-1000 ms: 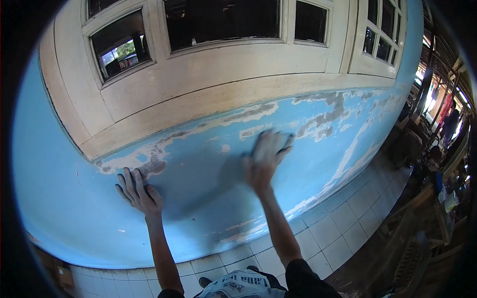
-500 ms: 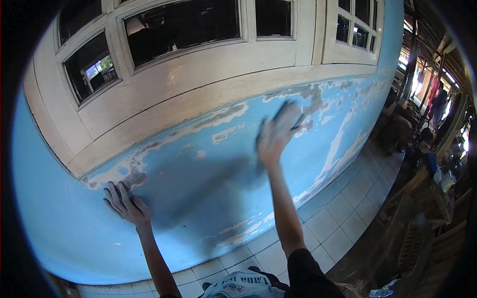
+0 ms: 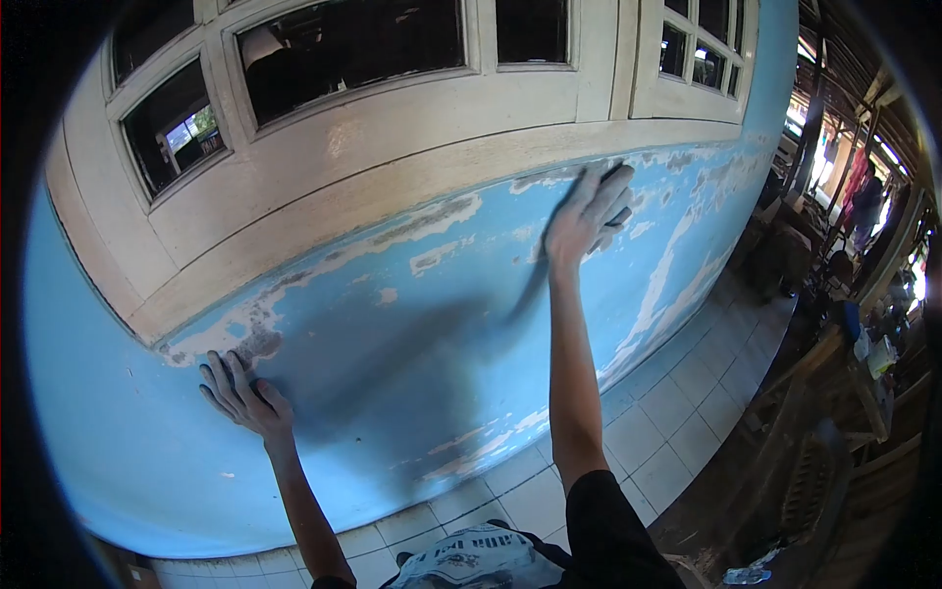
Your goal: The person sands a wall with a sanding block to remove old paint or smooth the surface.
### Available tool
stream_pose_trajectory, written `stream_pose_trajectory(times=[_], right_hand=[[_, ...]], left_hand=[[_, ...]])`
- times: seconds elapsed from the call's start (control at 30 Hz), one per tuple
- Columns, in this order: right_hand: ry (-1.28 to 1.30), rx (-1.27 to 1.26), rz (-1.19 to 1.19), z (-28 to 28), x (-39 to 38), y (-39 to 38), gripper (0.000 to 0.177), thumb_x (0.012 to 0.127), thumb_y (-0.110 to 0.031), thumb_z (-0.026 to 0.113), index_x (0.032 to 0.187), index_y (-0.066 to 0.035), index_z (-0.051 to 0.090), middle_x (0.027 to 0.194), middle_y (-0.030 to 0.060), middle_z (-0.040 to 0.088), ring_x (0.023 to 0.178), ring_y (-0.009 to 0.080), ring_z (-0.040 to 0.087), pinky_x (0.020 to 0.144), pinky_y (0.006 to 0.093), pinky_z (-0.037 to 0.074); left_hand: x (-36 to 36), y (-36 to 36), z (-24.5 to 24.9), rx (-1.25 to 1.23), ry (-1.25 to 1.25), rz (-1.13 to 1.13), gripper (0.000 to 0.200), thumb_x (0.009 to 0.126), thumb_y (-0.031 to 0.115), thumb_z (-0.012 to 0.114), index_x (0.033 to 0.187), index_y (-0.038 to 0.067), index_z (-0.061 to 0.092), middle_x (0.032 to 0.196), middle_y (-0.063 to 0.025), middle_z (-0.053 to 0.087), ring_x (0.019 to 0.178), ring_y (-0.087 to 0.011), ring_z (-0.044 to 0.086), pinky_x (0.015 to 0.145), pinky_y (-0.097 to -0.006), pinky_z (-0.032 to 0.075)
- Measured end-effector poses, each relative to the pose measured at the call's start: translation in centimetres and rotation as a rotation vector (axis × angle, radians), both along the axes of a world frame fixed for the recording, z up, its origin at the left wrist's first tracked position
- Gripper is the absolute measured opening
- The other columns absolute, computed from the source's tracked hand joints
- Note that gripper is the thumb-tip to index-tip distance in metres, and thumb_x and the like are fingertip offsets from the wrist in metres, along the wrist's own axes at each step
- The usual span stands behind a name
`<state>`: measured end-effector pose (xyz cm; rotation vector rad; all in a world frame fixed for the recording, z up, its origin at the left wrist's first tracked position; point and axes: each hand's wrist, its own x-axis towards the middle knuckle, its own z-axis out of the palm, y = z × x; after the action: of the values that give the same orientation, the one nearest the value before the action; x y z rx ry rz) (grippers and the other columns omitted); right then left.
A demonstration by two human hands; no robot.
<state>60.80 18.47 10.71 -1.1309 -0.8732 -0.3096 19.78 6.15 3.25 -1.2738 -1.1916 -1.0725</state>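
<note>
My left hand (image 3: 245,398) rests on the blue wall (image 3: 392,373) with its fingers spread, just under a grey bare patch (image 3: 260,344), and nothing shows in it. Higher up and to the right, my right hand (image 3: 586,221) presses against the wall close below the cream window frame (image 3: 412,177). Its fingers lie close together over something dark, mostly hidden under them, that I cannot make out. Around it the paint is worn to white and grey patches.
Window panes (image 3: 353,59) sit above the frame. White floor tiles (image 3: 667,432) run along the wall's foot. Wooden pieces (image 3: 814,373) and clutter stand at the right, with a clear plastic item (image 3: 751,574) low down. Hanging cloth (image 3: 856,182) shows farther back.
My right hand has moved up and to the right along the wall, nearer the window frame. My left hand keeps its place on the wall. The view has shifted slightly.
</note>
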Motion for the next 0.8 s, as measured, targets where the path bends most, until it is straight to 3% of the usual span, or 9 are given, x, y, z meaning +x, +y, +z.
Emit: stream_pose_trajectory(times=[0.07,0.13,0.27,0.33,0.43,0.47,0.57,0.67,0.8], right_hand=[[0.001,-0.036,-0.054,-0.8,-1.5,-0.8,0.07,0.098,-0.042,0.033,0.145,0.007,0.017,0.15,0.0264,0.021,0.142,0.039,0.011,0.111,0.0581,0.0],[-0.413,-0.029,-0.122,-3.4,-4.6,-2.8,0.068,0.099,-0.042,0.03,0.145,0.006,0.016,0.151,0.0241,0.021,0.143,0.0361,0.011,0.112,0.0545,-0.001],[-0.631,0.024,-0.071,-5.5,-3.2,-1.9,0.064,0.099,-0.037,0.033,0.144,0.007,0.02,0.151,0.0256,0.02,0.141,0.0426,0.011,0.111,0.0565,-0.002],[-0.187,0.085,0.008,-3.4,-1.0,-0.3,0.067,0.098,-0.041,0.033,0.144,0.006,0.023,0.15,0.0256,0.021,0.14,0.045,0.012,0.11,0.0589,-0.003],[0.201,-0.01,0.012,-1.3,-0.7,-0.3,0.068,0.097,-0.041,0.035,0.143,0.008,0.024,0.149,0.0273,0.023,0.139,0.0462,0.013,0.11,0.0589,-0.002],[0.194,-0.009,0.016,-1.6,-1.1,-0.4,0.068,0.097,-0.041,0.035,0.143,0.008,0.024,0.149,0.0273,0.023,0.139,0.0462,0.013,0.11,0.0589,-0.002],[-0.372,-0.011,-0.019,-4.7,-3.7,-1.8,0.066,0.097,-0.038,0.036,0.143,0.008,0.023,0.15,0.0261,0.022,0.141,0.0441,0.011,0.111,0.0568,0.0],[-0.408,0.128,-0.032,-4.0,-0.1,-0.1,0.066,0.098,-0.039,0.035,0.145,0.005,0.021,0.151,0.0235,0.021,0.142,0.0422,0.01,0.111,0.0571,0.0],[0.176,-0.061,0.043,0.4,1.8,0.0,0.068,0.098,-0.043,0.032,0.147,0.002,0.016,0.154,0.0213,0.015,0.142,0.0398,0.009,0.111,0.0561,-0.002]], left_hand=[[0.0,-0.3,0.0,-0.01,-0.01,0.002,0.047,0.098,0.031,0.029,0.135,0.007,0.046,0.141,-0.0188,0.042,0.134,-0.0376,0.035,0.11,-0.0552,0.018],[0.3,0.1,0.0,-0.007,-0.017,-0.006,0.047,0.098,0.03,0.029,0.135,0.007,0.046,0.141,-0.0187,0.042,0.134,-0.0374,0.035,0.11,-0.0551,0.018],[0.1,0.0,0.1,0.013,-0.007,0.004,0.047,0.098,0.031,0.029,0.135,0.007,0.046,0.141,-0.0183,0.042,0.134,-0.0372,0.035,0.11,-0.0553,0.018],[0.2,0.1,0.1,0.006,-0.017,0.005,0.047,0.098,0.031,0.028,0.135,0.006,0.046,0.141,-0.0182,0.043,0.134,-0.0371,0.035,0.11,-0.0554,0.018],[0.1,0.0,0.1,0.005,-0.016,0.012,0.047,0.099,0.03,0.028,0.135,0.007,0.046,0.141,-0.018,0.043,0.134,-0.0374,0.035,0.111,-0.0554,0.017],[0.2,0.0,0.1,0.004,-0.012,0.009,0.047,0.099,0.03,0.027,0.135,0.007,0.046,0.141,-0.018,0.043,0.134,-0.0376,0.035,0.111,-0.0554,0.017],[0.3,0.0,0.1,0.003,-0.014,0.003,0.047,0.099,0.03,0.027,0.134,0.007,0.047,0.141,-0.018,0.043,0.134,-0.0379,0.035,0.111,-0.0554,0.017],[0.1,0.1,0.0,-0.001,-0.002,-0.001,0.047,0.099,0.03,0.028,0.135,0.006,0.045,0.142,-0.0178,0.042,0.135,-0.0373,0.034,0.111,-0.055,0.017],[0.2,0.0,0.0,-0.001,-0.023,0.009,0.045,0.099,0.03,0.027,0.133,0.008,0.048,0.141,-0.0179,0.043,0.134,-0.0377,0.034,0.111,-0.0553,0.017]])
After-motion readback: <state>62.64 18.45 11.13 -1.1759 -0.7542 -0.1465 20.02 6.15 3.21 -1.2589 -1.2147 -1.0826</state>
